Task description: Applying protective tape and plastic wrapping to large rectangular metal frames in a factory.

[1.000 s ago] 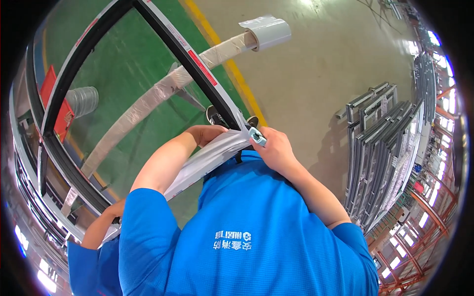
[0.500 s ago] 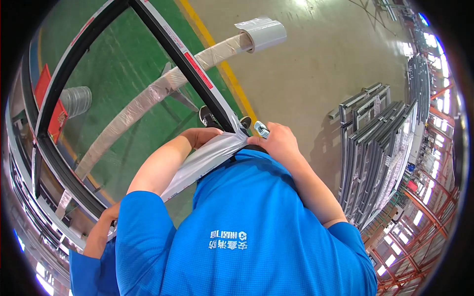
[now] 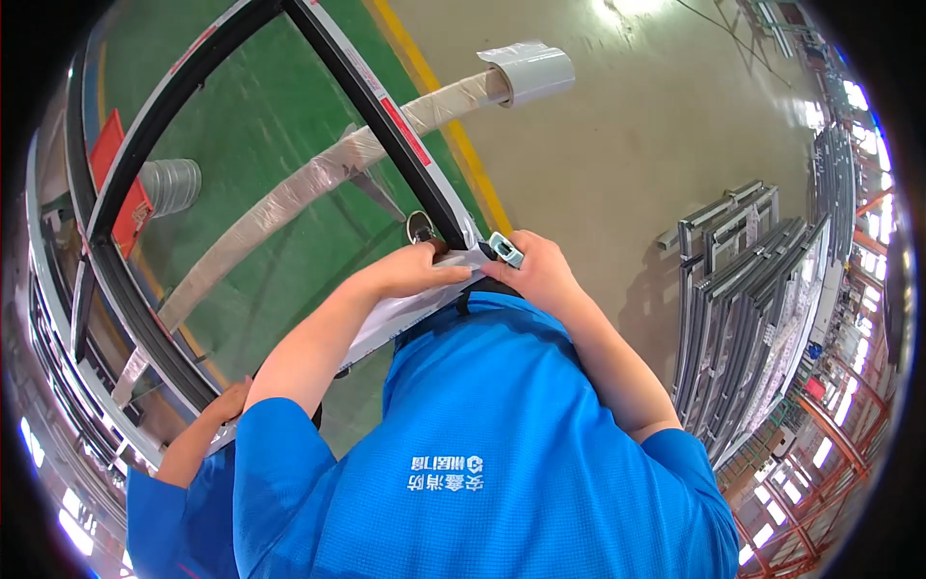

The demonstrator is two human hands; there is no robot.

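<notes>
A black window frame [image 3: 386, 135] with pale protective film on its faces lies in front of me. At its near right corner, my left hand [image 3: 415, 272] is closed over the near rail. Its thumb lies along the film [image 3: 386, 326], and its fingers are partly hidden behind the rail. Just right of that corner, my right hand [image 3: 536, 266] grips a small pale green tool [image 3: 504, 250] that looks like a utility knife. The right thumb touches the film at the corner. No blade can be made out.
A co-worker's hand [image 3: 230, 399] rests at the frame's near left corner. A film-wrapped bar [image 3: 280, 198] with a film roll [image 3: 538, 73] at its end runs beneath the frame. Stacked metal frames [image 3: 738, 299] stand at the right. A red panel [image 3: 118, 183] is at the left.
The bunched, pulled-up film at the corner now lies flatter on the rail. My left hand has moved right toward the corner, its thumb now on top. The green tool stays in my right hand.
</notes>
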